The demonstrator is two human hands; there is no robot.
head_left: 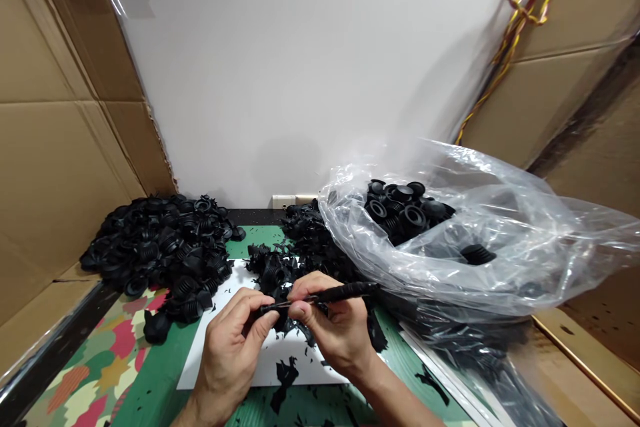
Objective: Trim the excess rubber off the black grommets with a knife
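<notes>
My left hand [230,340] pinches a small black rubber part [267,308] between thumb and fingers, which hide much of it. In my right hand [340,330] is a slim black-handled tool [347,291]. Its thin metal end points left and meets the rubber part; whether it is a blade or a pick I cannot tell. Both hands are close together above a white sheet of paper [200,367]. Just beyond the fingers lies a small heap of black ribbed rubber parts and scraps [273,267].
On the left is a large pile of black ribbed rubber parts [165,240]. A clear plastic bag [525,247] at right holds black round rubber caps [400,207]. Dark shavings [320,233] are heaped at the back. Cardboard panels [65,80] stand on both sides of the green table [155,383].
</notes>
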